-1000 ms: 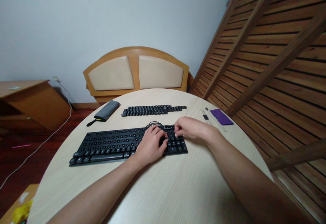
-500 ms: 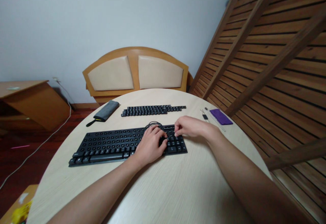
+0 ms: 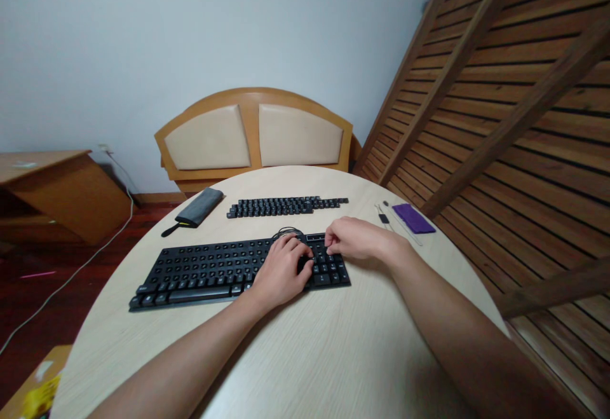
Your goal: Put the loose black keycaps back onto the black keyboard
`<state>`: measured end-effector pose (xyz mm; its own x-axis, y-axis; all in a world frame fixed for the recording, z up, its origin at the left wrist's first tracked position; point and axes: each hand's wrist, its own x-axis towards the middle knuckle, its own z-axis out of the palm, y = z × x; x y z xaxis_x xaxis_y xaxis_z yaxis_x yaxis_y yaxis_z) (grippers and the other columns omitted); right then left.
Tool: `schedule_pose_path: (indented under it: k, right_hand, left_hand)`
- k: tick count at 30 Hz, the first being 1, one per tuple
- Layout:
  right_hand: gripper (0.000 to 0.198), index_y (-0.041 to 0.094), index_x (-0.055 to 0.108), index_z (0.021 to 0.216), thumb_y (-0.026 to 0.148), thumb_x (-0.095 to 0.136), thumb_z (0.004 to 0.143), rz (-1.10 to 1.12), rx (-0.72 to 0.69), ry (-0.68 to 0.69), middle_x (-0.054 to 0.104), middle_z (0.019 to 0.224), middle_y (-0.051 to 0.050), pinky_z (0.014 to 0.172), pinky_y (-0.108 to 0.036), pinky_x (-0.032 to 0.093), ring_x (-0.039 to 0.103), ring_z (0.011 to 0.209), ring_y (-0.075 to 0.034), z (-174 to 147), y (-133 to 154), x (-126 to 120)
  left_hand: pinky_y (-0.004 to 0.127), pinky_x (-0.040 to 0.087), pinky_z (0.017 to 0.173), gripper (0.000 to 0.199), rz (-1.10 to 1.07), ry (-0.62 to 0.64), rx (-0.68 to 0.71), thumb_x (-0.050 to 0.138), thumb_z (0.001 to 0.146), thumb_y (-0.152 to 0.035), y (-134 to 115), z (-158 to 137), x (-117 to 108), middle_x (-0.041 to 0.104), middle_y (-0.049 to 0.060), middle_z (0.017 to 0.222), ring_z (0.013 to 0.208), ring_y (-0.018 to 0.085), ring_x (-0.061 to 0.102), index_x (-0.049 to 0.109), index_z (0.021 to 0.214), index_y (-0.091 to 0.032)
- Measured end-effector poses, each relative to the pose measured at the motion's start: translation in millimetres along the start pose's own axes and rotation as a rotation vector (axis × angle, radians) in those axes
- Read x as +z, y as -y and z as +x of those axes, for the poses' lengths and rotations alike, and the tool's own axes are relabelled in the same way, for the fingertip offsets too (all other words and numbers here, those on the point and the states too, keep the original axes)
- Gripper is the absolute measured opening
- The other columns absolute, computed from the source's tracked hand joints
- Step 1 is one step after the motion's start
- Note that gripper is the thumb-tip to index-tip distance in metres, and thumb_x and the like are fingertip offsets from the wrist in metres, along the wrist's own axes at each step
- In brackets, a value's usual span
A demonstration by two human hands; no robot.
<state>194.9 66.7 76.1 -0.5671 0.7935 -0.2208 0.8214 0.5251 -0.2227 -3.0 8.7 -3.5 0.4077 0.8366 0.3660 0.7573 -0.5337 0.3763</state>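
A black keyboard (image 3: 204, 272) lies across the table before me. Many of its key positions on the left and middle are bare sockets, while the bottom row and much of the number pad carry keycaps. My left hand (image 3: 284, 267) rests on the keyboard left of the number pad, fingers bent over it and thumb apart from the index finger. At the top of the number pad, my right hand (image 3: 350, 238) has its thumb and fingers pinched together; anything between the fingertips is hidden. Beyond the keyboard, loose black keycaps (image 3: 271, 206) stand in rows.
A grey pouch (image 3: 200, 208) with a black strap lies at the table's left. To the right are a purple cloth (image 3: 413, 218) and a thin wire tool (image 3: 384, 218) with a black part. A coiled cable (image 3: 288, 231) sits behind the keyboard. A wooden slatted frame (image 3: 524, 120) leans on the right.
My right hand has shifted very slightly over the top of the number pad. The left hand, keyboard and loose keycaps look the same.
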Motion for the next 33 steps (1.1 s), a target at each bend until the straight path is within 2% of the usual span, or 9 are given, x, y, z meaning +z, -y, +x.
schedule_pose_path:
  k: [3,15,21,24,26,29,31,33]
  right_hand:
    - [0.012,0.019,0.077,0.088,0.022,0.068,0.080,0.035,0.005,0.030,0.076,0.082,-0.005,0.062,-0.024,0.041,0.066,0.075,-0.018,1,-3,-1]
    - [0.012,0.019,0.078,0.085,0.018,0.067,0.081,-0.166,-0.022,-0.068,0.077,0.085,-0.009,0.069,-0.026,0.043,0.069,0.083,-0.022,1,8,4]
    - [0.010,0.021,0.078,0.085,0.022,0.072,0.078,-0.006,-0.029,-0.006,0.077,0.082,-0.006,0.066,-0.026,0.043,0.068,0.078,-0.021,4,-5,1]
    - [0.013,0.020,0.077,0.086,0.028,0.068,0.082,0.150,-0.054,0.036,0.076,0.082,-0.004,0.065,-0.025,0.043,0.067,0.074,-0.018,5,-19,-2]
    - [0.019,0.018,0.075,0.087,0.033,0.064,0.086,0.181,-0.021,-0.035,0.076,0.083,-0.005,0.065,-0.025,0.043,0.066,0.074,-0.018,8,-32,0]
    - [0.020,0.020,0.073,0.094,0.032,0.059,0.088,0.046,0.163,-0.299,0.075,0.091,-0.006,0.069,-0.028,0.042,0.066,0.082,-0.021,17,-51,9]
    - [0.024,0.021,0.070,0.106,0.033,0.057,0.089,-0.030,0.262,-0.443,0.074,0.101,-0.007,0.074,-0.030,0.043,0.065,0.091,-0.023,24,-62,20]
    - [0.031,0.019,0.064,0.118,0.032,0.053,0.093,-0.042,0.298,-0.486,0.070,0.114,-0.010,0.080,-0.032,0.043,0.064,0.099,-0.025,31,-72,32]
  left_hand:
    - [0.051,0.039,0.109,0.009,0.002,0.005,0.000,0.058,0.091,-0.024,0,0,0,0.065,0.007,0.105,0.126,0.030,0.047,0.064,0.098,-0.022]
    - [0.050,0.039,0.110,0.009,0.002,0.005,-0.008,0.057,0.090,-0.024,-1,0,0,0.065,0.007,0.106,0.128,0.030,0.047,0.064,0.097,-0.022]
    - [0.051,0.040,0.109,0.009,-0.010,0.001,-0.001,0.057,0.091,-0.023,-1,0,0,0.065,0.007,0.105,0.126,0.030,0.047,0.063,0.097,-0.022]
    - [0.052,0.040,0.109,0.009,-0.015,-0.003,0.003,0.057,0.090,-0.023,0,0,0,0.065,0.007,0.104,0.125,0.030,0.048,0.063,0.097,-0.022]
    - [0.052,0.039,0.109,0.009,-0.012,-0.005,0.005,0.057,0.090,-0.023,0,0,0,0.065,0.007,0.104,0.126,0.030,0.048,0.063,0.097,-0.022]
    - [0.051,0.039,0.110,0.009,-0.008,-0.007,0.000,0.058,0.090,-0.023,0,0,0,0.065,0.007,0.105,0.127,0.030,0.047,0.063,0.097,-0.022]
    - [0.051,0.039,0.110,0.009,-0.007,-0.005,-0.004,0.058,0.090,-0.023,0,0,0,0.066,0.007,0.106,0.127,0.030,0.047,0.064,0.097,-0.022]
    - [0.051,0.040,0.109,0.009,-0.007,-0.001,-0.005,0.058,0.090,-0.024,0,0,0,0.066,0.007,0.105,0.127,0.030,0.047,0.063,0.097,-0.022]
